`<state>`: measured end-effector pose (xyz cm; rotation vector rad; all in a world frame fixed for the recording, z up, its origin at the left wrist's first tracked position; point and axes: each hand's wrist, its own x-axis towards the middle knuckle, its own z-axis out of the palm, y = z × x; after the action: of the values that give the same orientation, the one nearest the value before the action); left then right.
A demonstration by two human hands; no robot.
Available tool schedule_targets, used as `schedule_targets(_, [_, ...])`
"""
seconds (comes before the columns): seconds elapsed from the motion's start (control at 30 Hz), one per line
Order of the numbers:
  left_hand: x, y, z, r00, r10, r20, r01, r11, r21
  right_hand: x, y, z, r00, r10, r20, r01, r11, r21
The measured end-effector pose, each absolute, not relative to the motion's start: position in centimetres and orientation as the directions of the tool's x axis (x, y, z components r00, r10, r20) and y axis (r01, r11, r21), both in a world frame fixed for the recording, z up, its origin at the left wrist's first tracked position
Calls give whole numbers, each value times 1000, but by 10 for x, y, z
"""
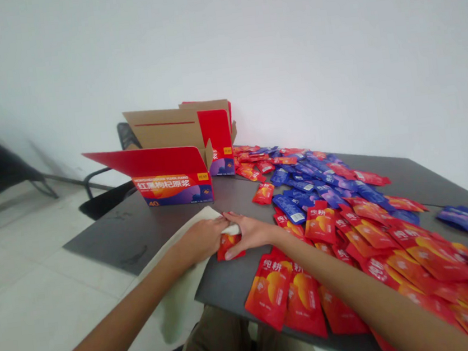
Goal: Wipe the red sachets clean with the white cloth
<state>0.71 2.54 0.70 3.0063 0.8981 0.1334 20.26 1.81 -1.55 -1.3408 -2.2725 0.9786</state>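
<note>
Near the table's left front edge, my left hand [203, 240] grips a pale cloth [185, 288] and presses a fold of it onto a small red pouch [224, 246]. Part of the cloth hangs down over the edge. My right hand [255, 230] holds the same pouch against the table, its thumb low on the pouch and its fingers at the top, touching the cloth. Both hands and the cloth hide much of the pouch. More red pouches [269, 290] lie under and beside my right forearm.
Two open cartons, a front one [172, 189] and a rear one [218, 135], stand at the table's back left. Blue pouches [302, 182] mixed with red ones pile toward the wall. One blue pouch [461, 218] lies apart at right. Black chairs [104, 200] stand left.
</note>
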Motion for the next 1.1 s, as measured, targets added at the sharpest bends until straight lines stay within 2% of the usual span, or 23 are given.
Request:
schedule_targets(0.2, [-4, -4, -3, 906, 411, 100, 416, -908, -40, 201, 20, -20, -530, 848, -18, 637, 384, -669])
schedule_targets(0.3, [0, 5, 1, 868, 486, 97, 489, -872, -9, 201, 20, -22, -547, 836, 30, 617, 427, -662])
schedule_targets(0.4, [5, 18, 5, 834, 545, 91, 547, -837, -9, 202, 20, -23, -522, 852, 23, 624, 401, -671])
schedule_targets(0.6, [-3, 3, -2, 898, 425, 118, 431, -902, -34, 201, 22, -22, -558, 829, 23, 621, 436, -651])
schedule_targets(0.8, [2, 20, 2, 813, 572, 108, 578, -816, -27, 201, 21, -21, -542, 839, 51, 596, 426, -680])
schedule_targets(1.0, [-7, 4, -6, 899, 425, 109, 432, -900, -54, 201, 24, -26, -531, 847, 12, 618, 397, -678])
schedule_targets(1.1, [-4, 8, -4, 867, 483, 123, 489, -872, -21, 202, 25, -28, -547, 836, 38, 600, 424, -678])
